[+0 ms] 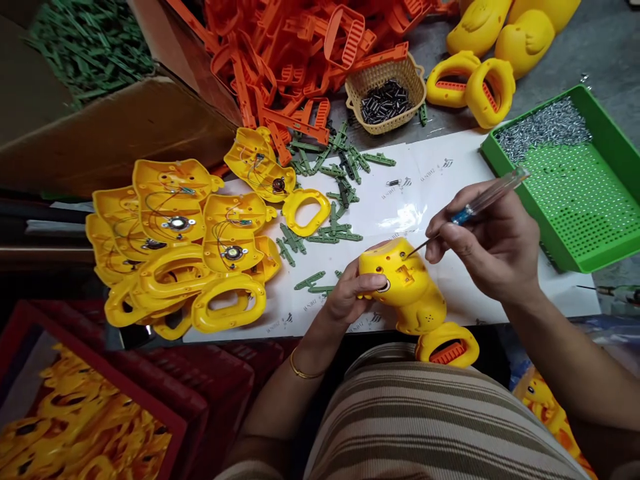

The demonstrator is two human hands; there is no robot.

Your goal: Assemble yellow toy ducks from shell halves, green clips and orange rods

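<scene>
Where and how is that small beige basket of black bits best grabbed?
Probably by the two small handles of the basket, coming from the near side: they jut out at opposite ends, while orange parts crowd its far side.

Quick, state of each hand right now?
Left hand: closed, holding the yellow toy.
Right hand: closed, holding the screwdriver, tip at the toy.
</scene>
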